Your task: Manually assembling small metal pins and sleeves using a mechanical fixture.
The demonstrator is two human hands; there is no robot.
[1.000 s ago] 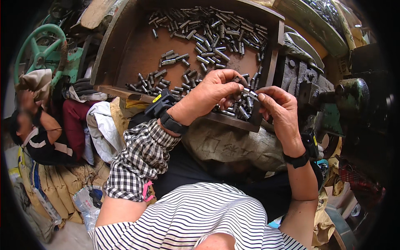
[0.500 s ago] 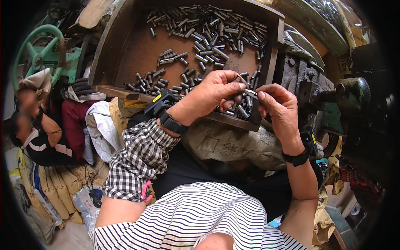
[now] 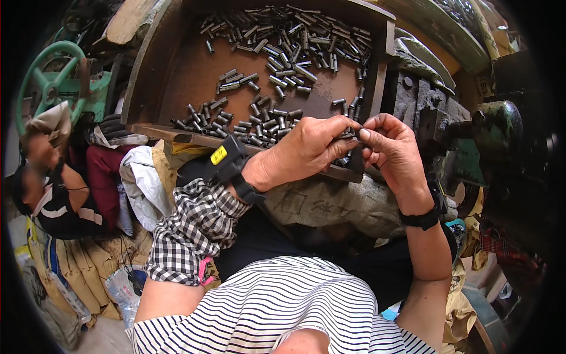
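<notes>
Above the near right corner of a wooden tray (image 3: 171,131), my two hands meet fingertip to fingertip. My left hand (image 3: 312,147) is closed around a short metal sleeve (image 3: 348,133), its end showing between thumb and forefinger. My right hand (image 3: 392,153) pinches thumb and forefinger right at that end; what sits between those fingertips is too small and covered to make out. Many more short metal sleeves (image 3: 289,74) lie loose in the tray, some partly hidden under my left hand.
Right of the tray stands a dark, greasy machine with a round spindle (image 3: 498,127). A green handwheel (image 3: 56,82) is at the far left, near another person (image 3: 65,189) holding a cloth. A woven sack (image 3: 324,203) lies below the tray's near edge.
My left hand has turned over, its back now facing up, and its fingers have closed more over the sleeve. My right fingertips have drawn inward against it. The view has shifted slightly.
</notes>
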